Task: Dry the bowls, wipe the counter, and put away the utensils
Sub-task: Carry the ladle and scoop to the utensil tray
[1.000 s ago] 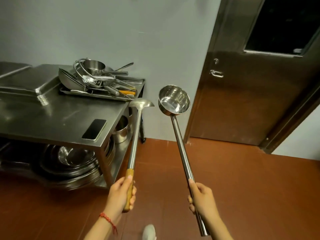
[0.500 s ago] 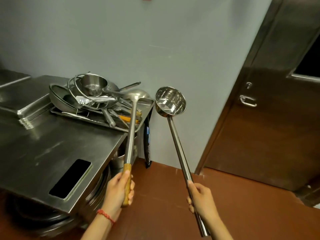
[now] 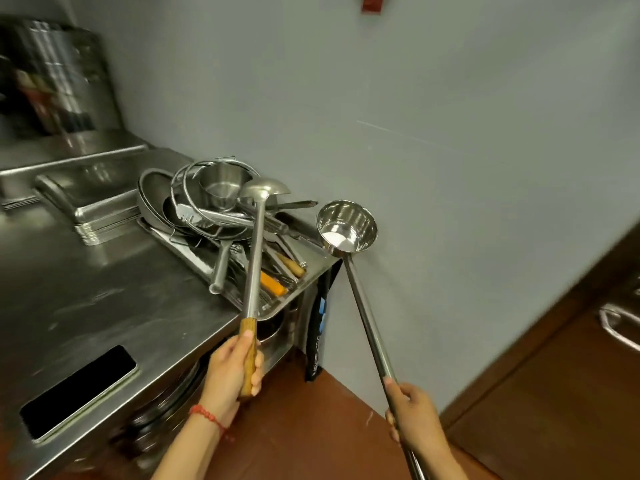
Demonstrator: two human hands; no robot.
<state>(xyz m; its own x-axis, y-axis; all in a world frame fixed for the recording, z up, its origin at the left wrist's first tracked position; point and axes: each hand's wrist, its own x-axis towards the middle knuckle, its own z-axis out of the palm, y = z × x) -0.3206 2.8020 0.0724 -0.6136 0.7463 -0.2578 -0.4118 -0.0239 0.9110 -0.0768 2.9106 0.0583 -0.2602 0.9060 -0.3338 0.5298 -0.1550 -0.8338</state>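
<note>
Head view: a wooden-handled ladle [image 3: 254, 258] is gripped by the left hand [image 3: 230, 372] above the utensil tray [image 3: 277, 306] on the desk [image 3: 104, 306]; a long-handled dipper [image 3: 349, 226] is gripped by the right hand [image 3: 415, 420], beside the desk. Putting away utensils appears underway; both likely need lowering onto the tray.

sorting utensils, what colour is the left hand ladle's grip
Light brown wood, in the head view: ladle's grip.
</note>
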